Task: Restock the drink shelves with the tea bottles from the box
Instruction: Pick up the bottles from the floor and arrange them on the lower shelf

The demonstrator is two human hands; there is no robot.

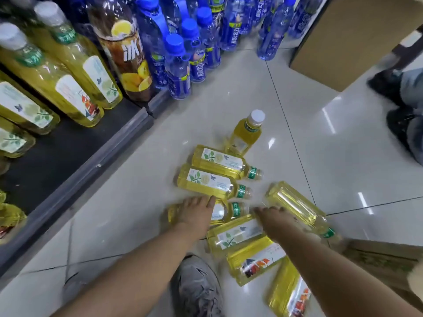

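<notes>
The left hand (196,213) lies palm down across a yellow plastic tea bottle with a white label and green neck band (229,211). The bottle lies on its side on the pale tiled floor (114,213), low in the middle of the frame. The grip looks wide, with the fingers stretched forward over the bottle's body rather than curled round it.

The right hand (272,217), just to the right, is blurred. Its fingertips reach the base end of a label-down tea bottle (295,202), and I cannot tell how wide that grip is.

Two lying tea bottles (212,172) sit side by side just above the left hand, caps to the right. An upright white-capped tea bottle (247,136) stands beyond them. Three more lying bottles (254,259) fan out under the right forearm, toward the lower right.

A brown cardboard box with green print (377,257) sits at the lower right edge. On the left, the dark bottom shelf (57,161) carries a row of matching shelf tea bottles (68,76). Blue water bottles (183,65) crowd the top middle.
</notes>
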